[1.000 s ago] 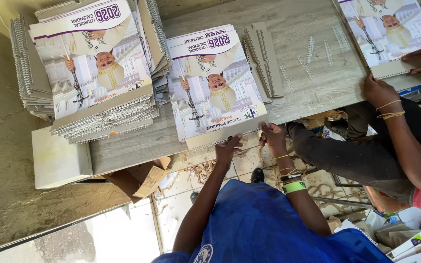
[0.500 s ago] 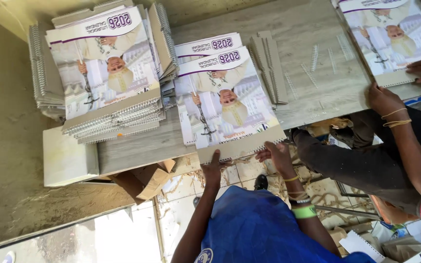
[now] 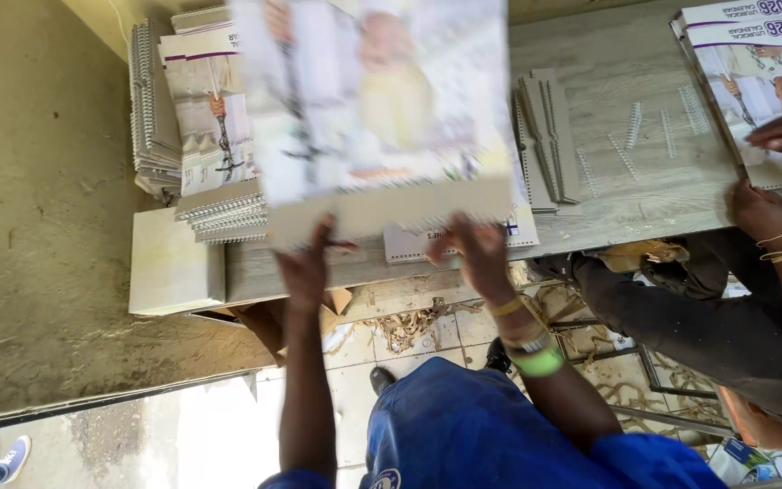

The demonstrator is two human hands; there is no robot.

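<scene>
Printed calendars are the only label-bearing goods here. One large calendar (image 3: 377, 109) is lifted off the grey table (image 3: 626, 195), blurred, with a pale photo cover and a plain grey cardboard strip along its lower edge; the left hand (image 3: 305, 272) and the right hand (image 3: 477, 254) grip that strip. To its left a stack of wire-bound calendars (image 3: 201, 136) shows white covers with a purple band (the coils face outward). Another white sheet with dark print (image 3: 463, 237) lies under the lifted one. At the top right corner lies a further calendar (image 3: 753, 54), white with purple bands, touched by another person's hands.
</scene>
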